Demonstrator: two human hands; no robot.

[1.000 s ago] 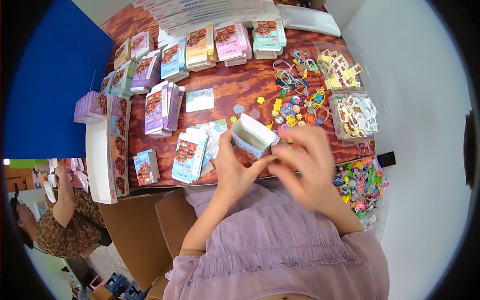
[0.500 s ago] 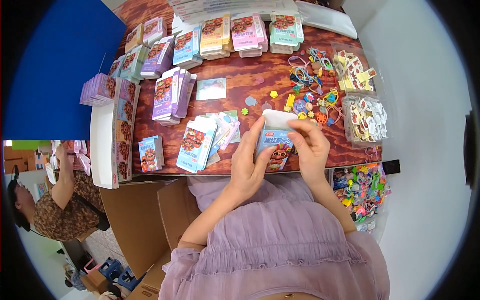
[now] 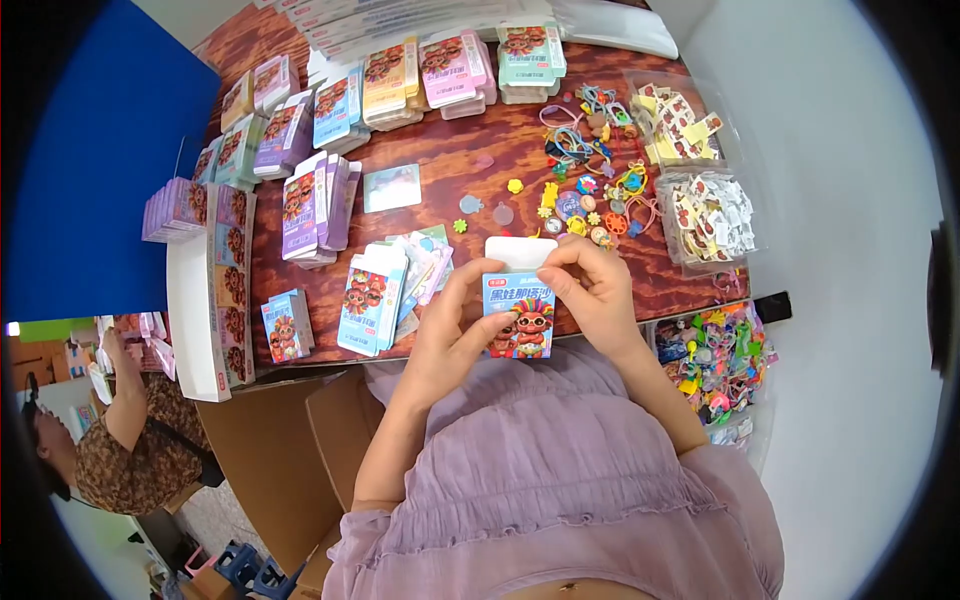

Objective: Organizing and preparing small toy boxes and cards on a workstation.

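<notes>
A small blue cardboard box [image 3: 520, 325] with a cartoon figure stands between my hands at the table's near edge, its white top flap [image 3: 520, 252] raised. My left hand [image 3: 455, 325] grips the box's left side, thumb across the front. At the upper right corner my right hand [image 3: 592, 290] pinches the box near the flap, thumb in front and fingers behind. Left of my hands lie flat blue boxes [image 3: 365, 310], and beside them a fan of pastel cards [image 3: 425, 262]. Farther left a small blue box [image 3: 286, 325] stands on the table.
Stacks of coloured boxes [image 3: 390, 85] line the far side. Hair ties and small trinkets [image 3: 590, 200] lie at right, beside clear trays of stickers [image 3: 710, 215]. A long white display box [image 3: 200, 320] stands at left. Below right is a bin of toys [image 3: 715, 360]. Another person [image 3: 130, 440] works far left.
The blue box has turned to face me more squarely and sits lower. My right hand has moved up to its top corner by the flap. The whole view has shifted slightly.
</notes>
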